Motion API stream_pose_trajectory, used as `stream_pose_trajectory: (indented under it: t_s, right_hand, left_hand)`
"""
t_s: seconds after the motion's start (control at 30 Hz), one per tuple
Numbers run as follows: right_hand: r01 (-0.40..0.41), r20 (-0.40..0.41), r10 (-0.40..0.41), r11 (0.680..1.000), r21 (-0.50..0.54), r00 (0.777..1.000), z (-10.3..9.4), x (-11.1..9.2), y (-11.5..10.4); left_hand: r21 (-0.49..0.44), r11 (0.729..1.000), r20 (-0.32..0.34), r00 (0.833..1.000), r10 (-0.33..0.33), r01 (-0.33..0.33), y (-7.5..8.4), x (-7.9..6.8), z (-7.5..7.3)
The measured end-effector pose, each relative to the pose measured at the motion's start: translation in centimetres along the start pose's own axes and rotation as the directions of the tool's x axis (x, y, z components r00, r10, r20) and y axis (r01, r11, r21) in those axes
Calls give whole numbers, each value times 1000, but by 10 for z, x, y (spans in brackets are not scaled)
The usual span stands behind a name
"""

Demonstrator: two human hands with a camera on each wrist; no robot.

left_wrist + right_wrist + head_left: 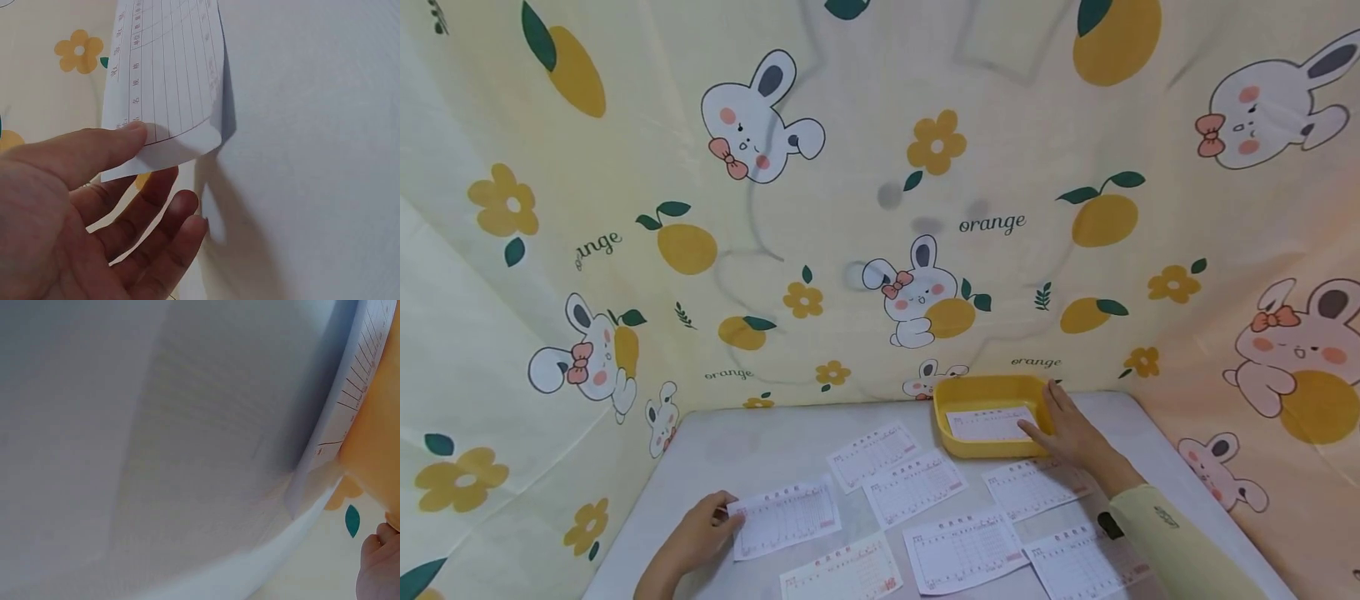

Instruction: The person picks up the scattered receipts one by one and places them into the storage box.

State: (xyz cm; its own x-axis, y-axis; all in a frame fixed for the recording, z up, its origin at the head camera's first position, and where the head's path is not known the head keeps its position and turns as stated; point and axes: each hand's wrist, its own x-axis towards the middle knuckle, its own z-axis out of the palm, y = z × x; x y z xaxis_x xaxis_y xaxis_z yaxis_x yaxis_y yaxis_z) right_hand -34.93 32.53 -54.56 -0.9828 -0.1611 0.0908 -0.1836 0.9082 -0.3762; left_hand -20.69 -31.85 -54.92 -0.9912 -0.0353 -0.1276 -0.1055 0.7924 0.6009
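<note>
My left hand (703, 533) is at the left of the table. Its thumb lies on top and its fingers lie below as it pinches the left end of a printed form slip (788, 518). In the left wrist view the slip (165, 69) bends up at the pinched end, over its own shadow. At the back right stands a yellow plastic bin (992, 450) with a form slip (988, 423) inside. My right hand (1075, 433) grips the bin's right wall, thumb over the inside by the slip and fingers along the outer side.
Several more printed slips lie spread on the white table (737, 442), including a slip (874, 454) left of the bin, a cream slip (842, 575) at the front and a slip (966, 550) beside it. A patterned curtain (850, 208) rises behind and at both sides.
</note>
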Motion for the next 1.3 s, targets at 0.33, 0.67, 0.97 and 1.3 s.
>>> stream_pose_trajectory:
  t_s: [0.33,0.67,0.97,1.3]
  right_hand:
    - [4,4,-4,1000,1,1000,0,0,-1]
    - [12,2,-12,1000,7,1000,0,-1,0]
    - [11,2,-11,1000,-5,1000,2,1,1]
    - [11,9,-11,1000,-7,1000,4,3,7]
  left_hand:
    - [-72,997,-26,1000,-3,2,3,0,-4]
    - [-130,991,-66,998,11,-20,10,0,-8]
    - [-167,986,-71,997,-21,9,15,4,-7]
    - [-236,971,-135,991,16,-48,29,7,-1]
